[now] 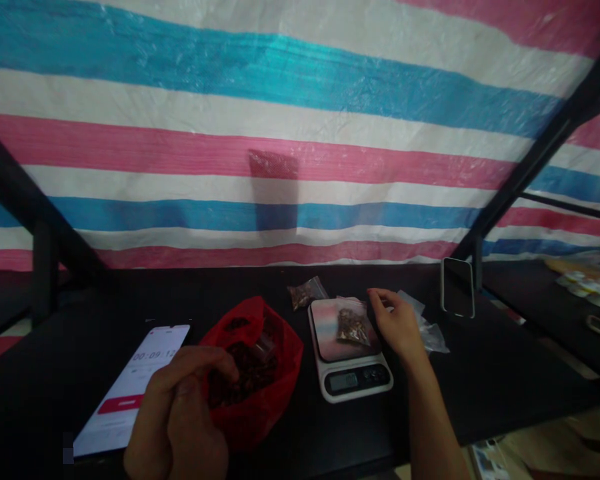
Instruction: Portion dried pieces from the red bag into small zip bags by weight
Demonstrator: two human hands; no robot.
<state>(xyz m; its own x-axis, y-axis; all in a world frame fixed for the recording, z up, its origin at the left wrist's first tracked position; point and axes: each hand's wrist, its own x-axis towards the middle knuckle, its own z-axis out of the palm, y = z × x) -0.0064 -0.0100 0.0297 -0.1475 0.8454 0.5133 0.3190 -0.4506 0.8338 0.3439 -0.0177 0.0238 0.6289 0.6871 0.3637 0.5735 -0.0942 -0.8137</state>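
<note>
A red bag (pixel 253 373) of dark dried bits is entered by the pinched left hand (pixel 180 413). On the scale (pixel 350 350) a small filled pouch (pixel 353 325) is being weighed; the open right hand (pixel 397 327) rests beside it. A careful top-up seems needed next.

The scale display (pixel 351 381) digits are too blurred to read; the left hand (pixel 180 420) hides part of the red bag (pixel 275 373).

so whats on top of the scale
A small clear bag of dark brown bits lies on the scale platform. The right hand is at its edge. The bits are too small to identify, and the display is unreadable.
</note>
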